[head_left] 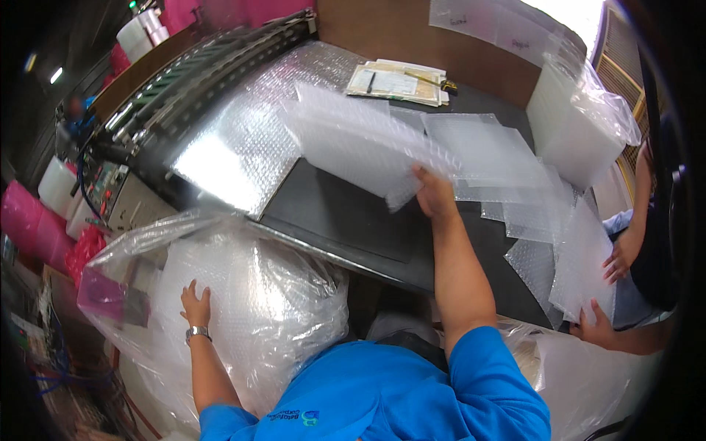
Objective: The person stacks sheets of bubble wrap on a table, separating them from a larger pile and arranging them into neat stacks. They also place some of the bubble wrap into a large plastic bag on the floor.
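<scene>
My right hand (435,192) is closed on the near right corner of a bubble wrap sheet (353,147), or a few layered ones, held up over the dark tabletop (346,213). The sheet tilts, and its far left end is raised and slightly blurred. On the left, my left hand (195,305) has its fingers spread, with a watch on the wrist. It rests on or just over bubble wrap inside a large clear plastic bag (250,309); contact is hard to tell. Several overlapping bubble wrap pieces (485,151) fan out across the table to the right.
A roller machine (213,81) feeds a wide bubble wrap strip (235,147) onto the table. Papers (397,81) with a pen and a yellow cutter lie at the back. A white foam block (573,125) stands at right. Another person's hands (594,327) hold a bubble wrap piece at the right edge.
</scene>
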Demonstrator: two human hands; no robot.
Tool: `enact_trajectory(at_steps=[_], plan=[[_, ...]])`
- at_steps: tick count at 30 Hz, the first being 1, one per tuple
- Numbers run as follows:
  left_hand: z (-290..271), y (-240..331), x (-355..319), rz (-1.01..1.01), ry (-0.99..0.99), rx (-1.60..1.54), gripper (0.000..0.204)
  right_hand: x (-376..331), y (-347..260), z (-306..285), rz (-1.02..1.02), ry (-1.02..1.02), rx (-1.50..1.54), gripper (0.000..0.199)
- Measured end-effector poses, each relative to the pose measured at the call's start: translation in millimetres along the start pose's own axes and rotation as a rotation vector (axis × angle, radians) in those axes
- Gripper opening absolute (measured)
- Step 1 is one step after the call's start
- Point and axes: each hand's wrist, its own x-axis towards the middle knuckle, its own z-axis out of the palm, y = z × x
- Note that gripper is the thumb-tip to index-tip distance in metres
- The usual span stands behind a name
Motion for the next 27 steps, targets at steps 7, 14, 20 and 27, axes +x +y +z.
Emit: enact_trajectory(at_steps=[7,14,20,27], plan=[[-24,123,-44,0.703,0.593,-0.312,0.054,-6,0,-12,0.082,-0.076,0.174,0.039],[-82,265,-93,1.128,0.331,-0.593,0.077,-12,2,-10,0.096,-0.237,0.092,0.038],[-70,277,-105,0.849,-0.093,-1.197,0.04,-16,1,14,0.16,-0.256,-0.114,0.047],[-95,249,-78,0.11,-0.308,-2.001,0.033,-17,13,13,0.388,-0.188,-0.512,0.05]])
